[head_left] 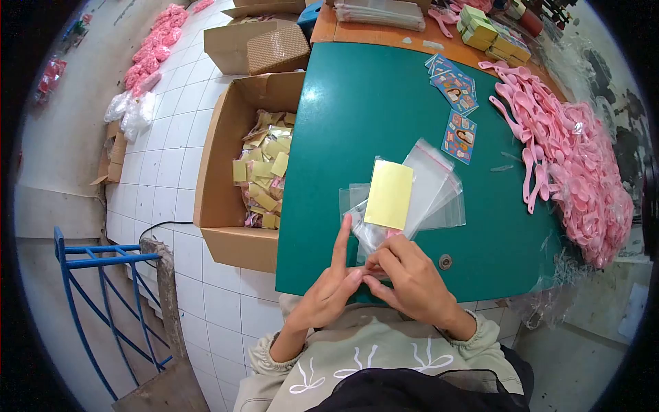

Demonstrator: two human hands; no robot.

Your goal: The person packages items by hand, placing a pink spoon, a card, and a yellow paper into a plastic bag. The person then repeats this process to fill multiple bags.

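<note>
A clear plastic bag (pixel 360 233) with a yellow card (pixel 388 196) lies at the front of the green table, and a bit of pink shows below the card. My right hand (pixel 410 278) pinches the bag's near edge between thumb and bent fingers. Beside it, my left hand (pixel 325 292) has its thumb pressed to the same edge, its index finger stretched along the bag's left side; its other fingers are partly hidden. Under and behind the card, more clear bags (pixel 434 184) are fanned out on the table.
Pink plastic spoons (pixel 549 130) are heaped on the right of the green table (pixel 364 103). Printed cards (pixel 459 136) lie toward the back. Left of the table, a cardboard box (pixel 218 172) holds many packed bags (pixel 263 172). A blue metal rail (pixel 103 261) stands at far left.
</note>
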